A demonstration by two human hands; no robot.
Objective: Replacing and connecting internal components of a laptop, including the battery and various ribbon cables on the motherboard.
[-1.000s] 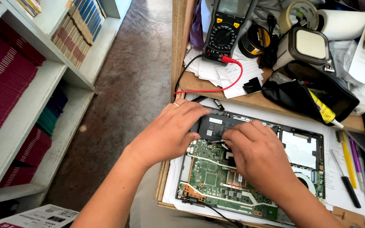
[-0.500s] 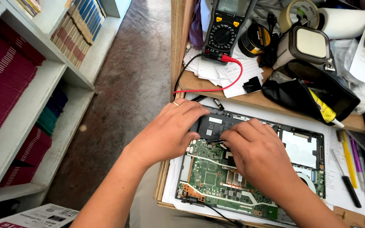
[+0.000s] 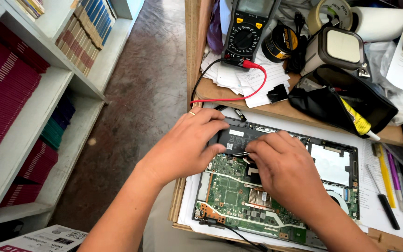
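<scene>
An opened laptop (image 3: 332,163) lies on the desk with its green circuit board (image 3: 232,196) bare. My left hand (image 3: 187,142), a ring on one finger, rests on the black battery (image 3: 241,137) at the laptop's upper left, its thumb pressing the battery's near edge. My right hand (image 3: 283,170) lies over the middle of the board. Its fingertips pinch a thin metal tool (image 3: 239,153), probably tweezers, at the battery's lower edge. What sits beneath the right palm is hidden.
A multimeter (image 3: 250,30) with red and black leads stands behind on papers (image 3: 243,79). A black pouch (image 3: 341,100), tape rolls (image 3: 327,11) and a small lamp (image 3: 339,46) crowd the back. Pens and screwdrivers (image 3: 388,186) lie at right. Bookshelves (image 3: 24,93) and the floor (image 3: 145,93) are at left.
Both hands stay on the battery area. The right hand's fingertips have crept slightly left along the battery's lower edge; nothing else has moved.
</scene>
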